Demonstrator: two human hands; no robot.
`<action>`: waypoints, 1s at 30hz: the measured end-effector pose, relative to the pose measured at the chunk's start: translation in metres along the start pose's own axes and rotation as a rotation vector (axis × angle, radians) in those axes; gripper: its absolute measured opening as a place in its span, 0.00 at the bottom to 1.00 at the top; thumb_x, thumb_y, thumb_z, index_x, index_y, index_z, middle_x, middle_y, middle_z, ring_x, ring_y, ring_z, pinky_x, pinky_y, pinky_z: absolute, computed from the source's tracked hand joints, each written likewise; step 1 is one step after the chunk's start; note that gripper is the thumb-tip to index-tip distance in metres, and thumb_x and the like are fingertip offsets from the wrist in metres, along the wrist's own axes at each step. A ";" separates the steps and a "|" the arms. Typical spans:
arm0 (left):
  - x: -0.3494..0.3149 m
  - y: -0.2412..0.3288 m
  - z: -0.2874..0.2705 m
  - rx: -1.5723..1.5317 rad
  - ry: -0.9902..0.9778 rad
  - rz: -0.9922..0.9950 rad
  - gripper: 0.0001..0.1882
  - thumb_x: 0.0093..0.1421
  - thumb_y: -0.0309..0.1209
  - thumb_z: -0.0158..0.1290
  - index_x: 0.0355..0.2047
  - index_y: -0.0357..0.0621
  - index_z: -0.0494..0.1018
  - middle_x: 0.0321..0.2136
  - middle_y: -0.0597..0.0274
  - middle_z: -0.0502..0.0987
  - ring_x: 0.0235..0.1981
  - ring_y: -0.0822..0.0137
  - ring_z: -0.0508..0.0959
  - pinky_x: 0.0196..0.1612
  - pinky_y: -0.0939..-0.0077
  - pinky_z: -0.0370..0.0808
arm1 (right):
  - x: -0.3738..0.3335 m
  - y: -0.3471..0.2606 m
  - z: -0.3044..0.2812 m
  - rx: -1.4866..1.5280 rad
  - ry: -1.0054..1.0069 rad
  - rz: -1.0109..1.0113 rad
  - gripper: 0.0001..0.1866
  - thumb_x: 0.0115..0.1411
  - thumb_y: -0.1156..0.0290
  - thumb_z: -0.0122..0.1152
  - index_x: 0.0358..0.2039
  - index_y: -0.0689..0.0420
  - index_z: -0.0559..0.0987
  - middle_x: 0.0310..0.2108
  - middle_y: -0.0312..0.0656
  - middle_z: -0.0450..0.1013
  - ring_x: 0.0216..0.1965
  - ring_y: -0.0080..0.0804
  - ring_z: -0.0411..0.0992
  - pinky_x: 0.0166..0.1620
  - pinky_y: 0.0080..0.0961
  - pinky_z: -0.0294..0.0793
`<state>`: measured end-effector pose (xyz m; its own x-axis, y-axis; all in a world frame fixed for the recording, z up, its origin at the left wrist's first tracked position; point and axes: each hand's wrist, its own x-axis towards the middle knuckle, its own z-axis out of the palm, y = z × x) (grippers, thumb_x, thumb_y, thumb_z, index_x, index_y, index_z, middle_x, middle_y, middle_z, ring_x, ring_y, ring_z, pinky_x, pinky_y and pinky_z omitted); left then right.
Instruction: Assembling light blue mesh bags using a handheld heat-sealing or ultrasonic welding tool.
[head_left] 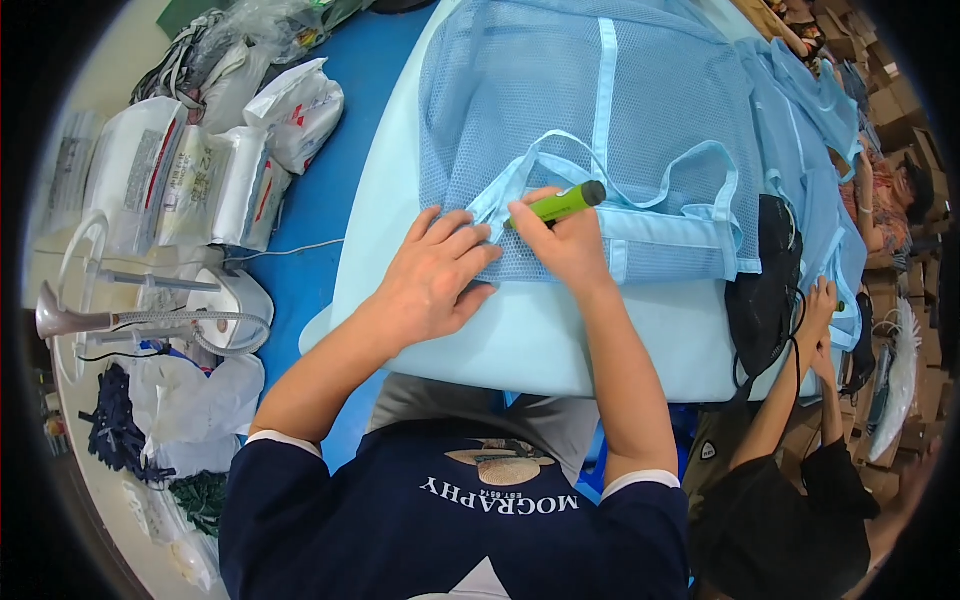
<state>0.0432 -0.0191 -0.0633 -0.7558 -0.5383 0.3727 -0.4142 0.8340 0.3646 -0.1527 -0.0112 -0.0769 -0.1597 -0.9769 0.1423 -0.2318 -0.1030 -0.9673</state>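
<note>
A light blue mesh bag (660, 130) with pale blue fabric trim and strap handles (715, 160) lies spread over a light blue padded surface (480, 350). My left hand (430, 275) rests on the bag's near left corner, fingers stretched out and the thumb apart. Just right of it, my right hand (570, 240) grips a thick green marker pen (565, 205) with a dark grey end, tilted up to the right. The marker's other end points down at the trim near the left fingertips; the hand hides its tip.
Right of the bag lies a black item (765, 290) with a cord. Beyond it, a co-worker's hands (820, 315) handle another blue mesh bag (800, 150). At the left stand a garment steamer (215, 305) and plastic packages (135, 175); white plastic bags (300, 110) lie farther back.
</note>
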 end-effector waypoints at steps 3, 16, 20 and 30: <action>-0.001 0.000 0.000 0.004 0.002 -0.007 0.21 0.45 0.30 0.62 0.41 0.41 0.74 0.45 0.55 0.73 0.53 0.53 0.69 0.57 0.52 0.61 | 0.002 -0.001 0.001 -0.162 0.011 -0.002 0.08 0.55 0.70 0.63 0.27 0.63 0.78 0.19 0.34 0.73 0.21 0.18 0.68 0.24 0.20 0.66; 0.000 -0.001 0.000 0.006 0.018 0.010 0.20 0.45 0.31 0.62 0.40 0.40 0.74 0.45 0.53 0.73 0.52 0.52 0.69 0.57 0.53 0.62 | 0.000 -0.003 0.003 -0.091 -0.027 0.007 0.08 0.54 0.68 0.64 0.27 0.61 0.79 0.18 0.35 0.73 0.21 0.20 0.69 0.24 0.20 0.67; 0.000 0.002 0.000 0.011 0.009 0.016 0.20 0.45 0.30 0.62 0.40 0.40 0.74 0.45 0.53 0.73 0.52 0.52 0.69 0.56 0.53 0.62 | 0.000 0.006 0.004 -0.133 -0.012 -0.020 0.07 0.55 0.72 0.64 0.28 0.63 0.79 0.21 0.33 0.72 0.22 0.16 0.66 0.24 0.17 0.65; -0.001 -0.001 0.000 0.005 0.005 0.029 0.21 0.45 0.30 0.62 0.41 0.40 0.74 0.44 0.53 0.73 0.52 0.52 0.68 0.57 0.53 0.62 | -0.001 0.005 0.010 -0.165 0.002 -0.001 0.08 0.53 0.71 0.66 0.28 0.63 0.80 0.20 0.32 0.72 0.23 0.16 0.68 0.26 0.16 0.66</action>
<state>0.0436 -0.0193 -0.0642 -0.7650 -0.5147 0.3870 -0.3951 0.8497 0.3491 -0.1445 -0.0130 -0.0834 -0.1617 -0.9763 0.1437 -0.3862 -0.0714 -0.9196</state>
